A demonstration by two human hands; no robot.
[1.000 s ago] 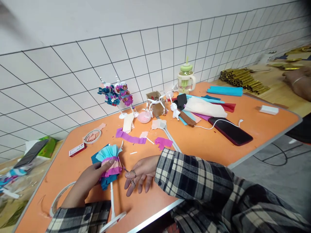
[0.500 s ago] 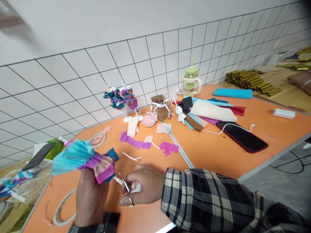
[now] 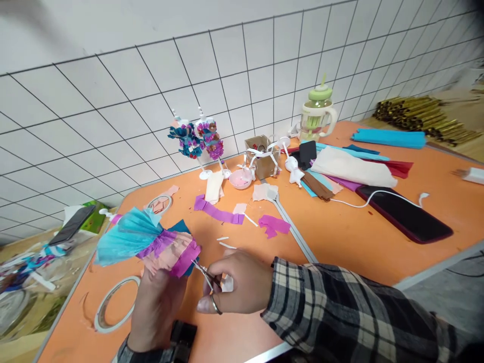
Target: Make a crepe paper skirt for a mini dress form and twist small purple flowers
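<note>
My left hand (image 3: 161,302) is closed around a gathered crepe-paper dress (image 3: 170,249), with a pale blue flared part, purple and peach bands and dark blue paper at one side. My right hand (image 3: 242,282) holds small scissors (image 3: 207,277) by their loops. The blade tips are at the dress's purple edge, close to my left hand. Something white (image 3: 228,283) shows beside the right fingers; its kind is unclear. Purple crepe strips (image 3: 219,214) and a magenta scrap (image 3: 274,225) lie beyond the hands. Left of my left hand lies a tape roll (image 3: 99,312).
Two decorated miniature dress forms (image 3: 185,141) stand by the wall, with a pink bowl (image 3: 241,179) and small cardboard box (image 3: 266,166). A small white dress form (image 3: 294,172) lies nearby. At right are a lidded jug (image 3: 317,118), folded paper (image 3: 353,166) and a phone (image 3: 404,214) with a cable.
The view has shifted, so table items sit farther right. The scissor tips, earlier beside a white stick-like piece, are now at the dress's edge. Both hands keep their holds.
</note>
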